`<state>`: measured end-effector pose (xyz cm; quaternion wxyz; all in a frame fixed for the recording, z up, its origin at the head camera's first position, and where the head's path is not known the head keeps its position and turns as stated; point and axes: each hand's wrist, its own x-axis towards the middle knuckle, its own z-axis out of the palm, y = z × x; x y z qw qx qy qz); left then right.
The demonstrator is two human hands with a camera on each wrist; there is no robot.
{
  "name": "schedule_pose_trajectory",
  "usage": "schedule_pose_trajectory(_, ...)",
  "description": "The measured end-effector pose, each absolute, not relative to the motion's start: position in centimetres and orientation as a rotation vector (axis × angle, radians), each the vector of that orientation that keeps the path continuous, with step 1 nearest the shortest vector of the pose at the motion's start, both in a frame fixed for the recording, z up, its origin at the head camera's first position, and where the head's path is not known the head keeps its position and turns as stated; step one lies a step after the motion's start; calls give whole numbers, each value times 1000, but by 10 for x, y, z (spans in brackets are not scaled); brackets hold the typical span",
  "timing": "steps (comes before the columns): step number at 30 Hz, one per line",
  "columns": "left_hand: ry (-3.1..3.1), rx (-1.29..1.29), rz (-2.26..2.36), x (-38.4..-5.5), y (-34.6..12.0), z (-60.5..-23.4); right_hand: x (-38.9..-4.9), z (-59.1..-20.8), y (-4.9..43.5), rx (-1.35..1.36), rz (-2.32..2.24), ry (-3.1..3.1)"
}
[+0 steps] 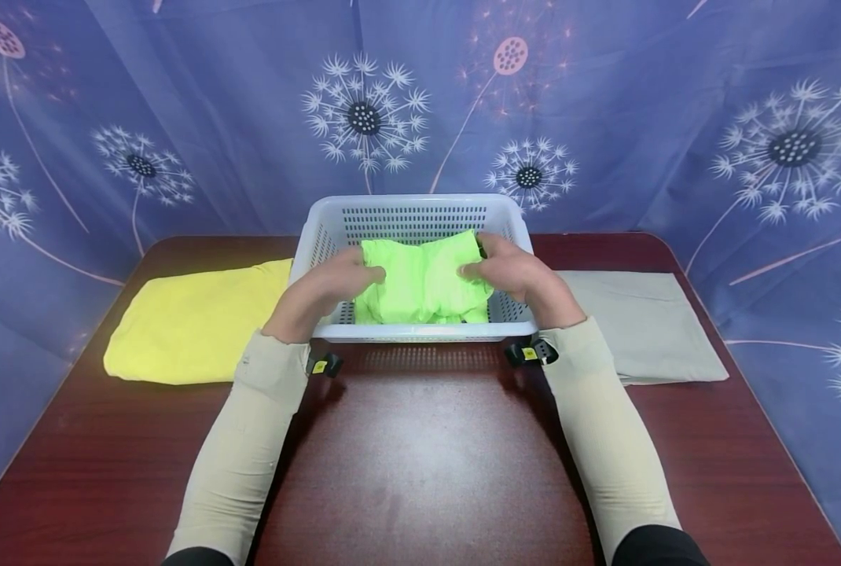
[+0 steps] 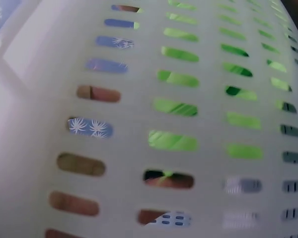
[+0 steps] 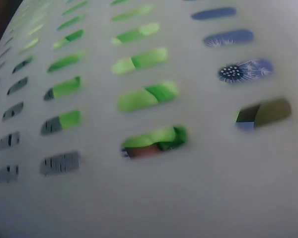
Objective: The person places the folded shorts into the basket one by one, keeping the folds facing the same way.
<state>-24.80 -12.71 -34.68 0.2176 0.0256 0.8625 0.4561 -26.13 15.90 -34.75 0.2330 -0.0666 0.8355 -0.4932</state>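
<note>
A bright green folded cloth [image 1: 424, 279] lies inside the white perforated plastic basket [image 1: 420, 333] in the head view. My left hand [image 1: 336, 279] reaches over the basket's front left and grips the cloth's left side, thumb on top. At the opposite side my right hand [image 1: 508, 267] pinches the cloth's right edge between thumb and fingers. Both wrist views face the basket's slotted wall; green cloth [image 2: 173, 141] shows through the holes on the left, and green cloth [image 3: 146, 99] on the right. Fingers under the cloth are hidden.
A yellow folded cloth [image 1: 187, 326] lies on the brown table [image 1: 420, 456] left of the basket. On the right is a grey folded cloth [image 1: 647, 322], partly behind the right forearm. A blue dandelion-print curtain [image 1: 251, 118] hangs behind the table.
</note>
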Motion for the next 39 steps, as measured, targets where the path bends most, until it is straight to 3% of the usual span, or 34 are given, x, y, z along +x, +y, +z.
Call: schedule_pose_trajectory(39,2599,139,832,-246,-121,-348,-261,-349,147,-358,-666,2679)
